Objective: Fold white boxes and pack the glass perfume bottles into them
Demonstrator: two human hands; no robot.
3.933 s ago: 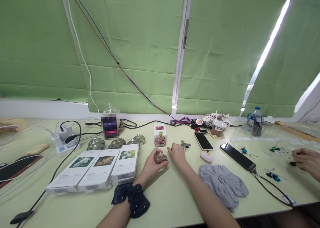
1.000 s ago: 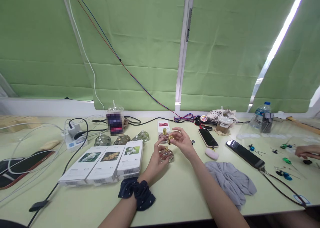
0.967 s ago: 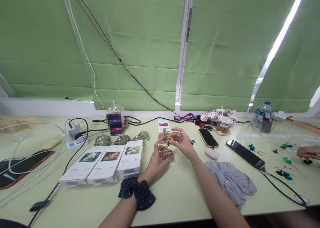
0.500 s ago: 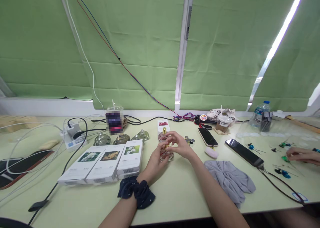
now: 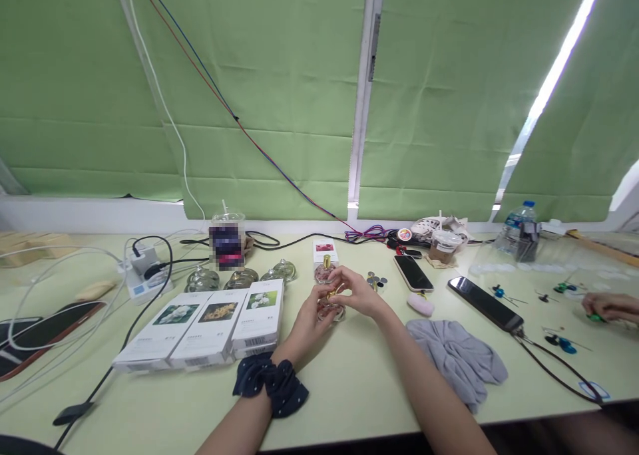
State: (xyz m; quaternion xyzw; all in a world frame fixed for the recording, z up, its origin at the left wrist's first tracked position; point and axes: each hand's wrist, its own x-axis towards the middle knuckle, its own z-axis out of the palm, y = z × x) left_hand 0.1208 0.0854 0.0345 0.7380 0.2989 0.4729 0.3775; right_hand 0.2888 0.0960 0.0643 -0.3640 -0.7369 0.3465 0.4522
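My left hand [image 5: 307, 325] is closed around the side of a small clear glass bottle [image 5: 338, 313] on the table; it looks like a perfume bottle. At the bottle's neck, my right hand [image 5: 358, 293] has thumb and fingers pinched on its gold top [image 5: 331, 293], which the fingers partly hide. Just behind stands a similar pinkish glass bottle [image 5: 323, 273] with an upright gold neck piece [image 5: 326, 261]. A white box [image 5: 325, 247] with a red flower picture is behind that. Several small round gold and silver pieces [image 5: 375, 281] lie right of my right hand.
White flower-printed boxes [image 5: 200, 335] lie at left, with round glass bottles [image 5: 202, 279] behind them. A power strip [image 5: 142, 279] and cables spread farther left. Phones [image 5: 485, 303] and a grey cloth [image 5: 454, 358] are at right. Another person's hand [image 5: 609, 305] handles small parts at far right.
My hands stay at the bottle; my right fingers have shifted slightly around its gold top. The other person's hand has moved a little to the right. The view has shifted slightly.
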